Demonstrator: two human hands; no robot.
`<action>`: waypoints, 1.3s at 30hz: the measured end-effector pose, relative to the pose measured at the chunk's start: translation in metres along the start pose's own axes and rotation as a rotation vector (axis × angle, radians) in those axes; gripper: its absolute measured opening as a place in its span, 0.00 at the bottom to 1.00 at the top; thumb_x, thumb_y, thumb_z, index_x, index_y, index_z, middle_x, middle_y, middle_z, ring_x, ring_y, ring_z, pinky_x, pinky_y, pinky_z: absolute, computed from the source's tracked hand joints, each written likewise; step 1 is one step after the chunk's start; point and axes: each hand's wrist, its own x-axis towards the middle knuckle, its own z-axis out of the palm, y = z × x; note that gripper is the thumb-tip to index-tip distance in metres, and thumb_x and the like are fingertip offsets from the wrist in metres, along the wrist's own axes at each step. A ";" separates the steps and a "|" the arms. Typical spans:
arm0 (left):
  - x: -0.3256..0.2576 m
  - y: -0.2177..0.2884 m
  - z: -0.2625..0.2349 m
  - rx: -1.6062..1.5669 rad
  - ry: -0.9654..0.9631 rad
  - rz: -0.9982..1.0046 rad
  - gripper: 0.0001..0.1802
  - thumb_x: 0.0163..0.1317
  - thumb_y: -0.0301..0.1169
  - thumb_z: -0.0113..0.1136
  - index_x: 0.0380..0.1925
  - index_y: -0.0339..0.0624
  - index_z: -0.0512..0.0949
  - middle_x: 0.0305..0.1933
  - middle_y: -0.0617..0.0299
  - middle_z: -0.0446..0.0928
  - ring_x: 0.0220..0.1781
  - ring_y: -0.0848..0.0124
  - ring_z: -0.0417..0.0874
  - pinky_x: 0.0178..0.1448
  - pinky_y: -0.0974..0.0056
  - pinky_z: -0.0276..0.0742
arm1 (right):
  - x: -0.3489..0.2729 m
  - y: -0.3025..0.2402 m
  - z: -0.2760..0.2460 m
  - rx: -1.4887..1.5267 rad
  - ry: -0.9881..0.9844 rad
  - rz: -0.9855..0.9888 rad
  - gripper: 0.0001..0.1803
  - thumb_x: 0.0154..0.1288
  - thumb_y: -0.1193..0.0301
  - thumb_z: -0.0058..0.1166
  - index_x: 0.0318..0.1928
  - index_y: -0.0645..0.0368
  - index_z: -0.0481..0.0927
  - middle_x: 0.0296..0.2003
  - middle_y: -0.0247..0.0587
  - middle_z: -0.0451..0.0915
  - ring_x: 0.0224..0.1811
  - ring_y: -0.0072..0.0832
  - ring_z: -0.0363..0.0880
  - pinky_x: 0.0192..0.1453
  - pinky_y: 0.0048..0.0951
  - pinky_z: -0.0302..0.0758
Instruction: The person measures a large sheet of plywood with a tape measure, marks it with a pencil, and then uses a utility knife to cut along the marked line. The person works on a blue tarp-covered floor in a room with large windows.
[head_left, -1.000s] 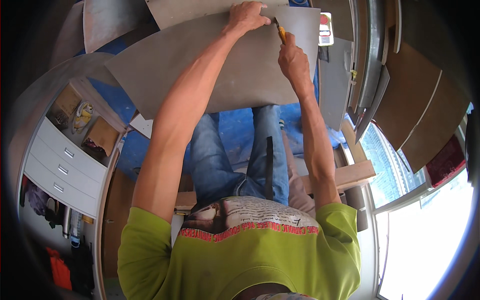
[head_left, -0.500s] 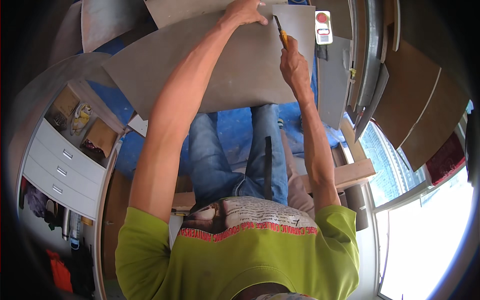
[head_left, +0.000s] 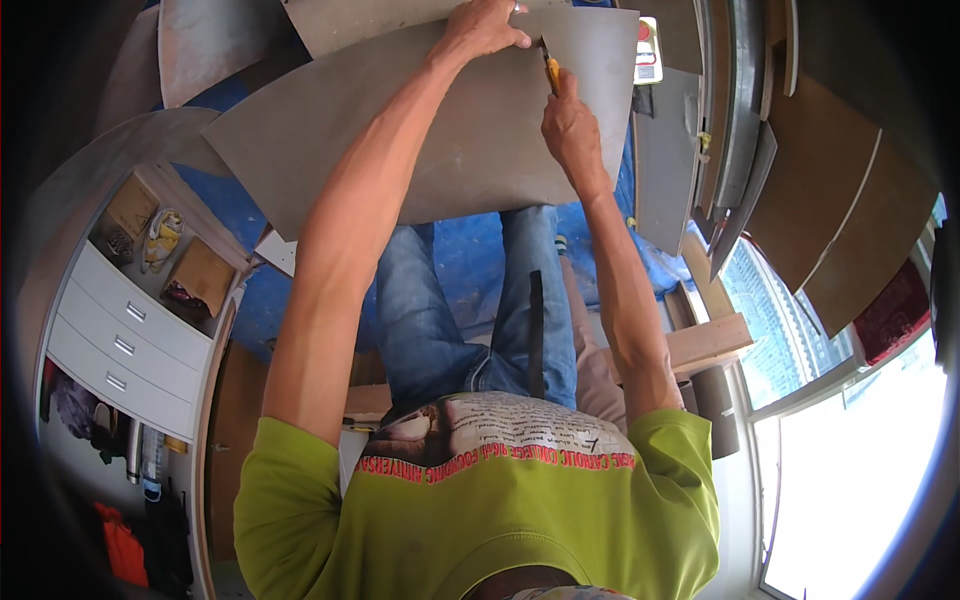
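yellow knife [head_left: 550,72] in right hand [head_left: 570,125]

A home under renovation: stacked floor panels [head_left: 840,190], blue tarp [head_left: 460,260], white drawer cabinet [head_left: 120,345].

A blue tarpaulin [head_left: 470,265] covers the floor under the person's legs. A large grey board [head_left: 430,150] lies flat on it, with another grey sheet [head_left: 350,18] just beyond and a narrower grey panel [head_left: 662,160] beside its right edge.
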 end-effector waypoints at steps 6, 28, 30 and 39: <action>-0.005 0.014 -0.009 -0.043 -0.058 -0.027 0.28 0.48 0.39 0.75 0.51 0.42 0.85 0.50 0.42 0.84 0.55 0.50 0.84 0.60 0.51 0.78 | -0.001 0.004 -0.006 0.016 0.008 -0.068 0.19 0.72 0.72 0.45 0.61 0.58 0.62 0.32 0.68 0.82 0.36 0.66 0.81 0.42 0.61 0.75; 0.012 -0.004 0.008 0.229 0.081 0.339 0.23 0.48 0.26 0.61 0.49 0.44 0.83 0.49 0.45 0.84 0.55 0.48 0.84 0.58 0.48 0.79 | -0.028 0.021 -0.003 0.051 0.082 -0.091 0.20 0.73 0.73 0.47 0.63 0.55 0.64 0.35 0.66 0.82 0.38 0.64 0.81 0.42 0.59 0.77; 0.009 0.000 0.005 0.184 0.049 0.328 0.22 0.49 0.25 0.60 0.48 0.43 0.82 0.48 0.45 0.84 0.54 0.48 0.84 0.57 0.48 0.79 | -0.032 0.019 -0.003 0.057 0.068 -0.054 0.20 0.73 0.73 0.47 0.63 0.55 0.64 0.35 0.66 0.82 0.38 0.65 0.81 0.42 0.59 0.77; -0.004 0.007 -0.001 0.062 0.000 0.371 0.21 0.49 0.24 0.58 0.47 0.39 0.82 0.45 0.40 0.84 0.52 0.45 0.84 0.56 0.47 0.79 | -0.028 0.008 0.002 0.018 0.088 -0.048 0.19 0.72 0.73 0.45 0.62 0.56 0.64 0.33 0.65 0.82 0.36 0.65 0.80 0.41 0.60 0.75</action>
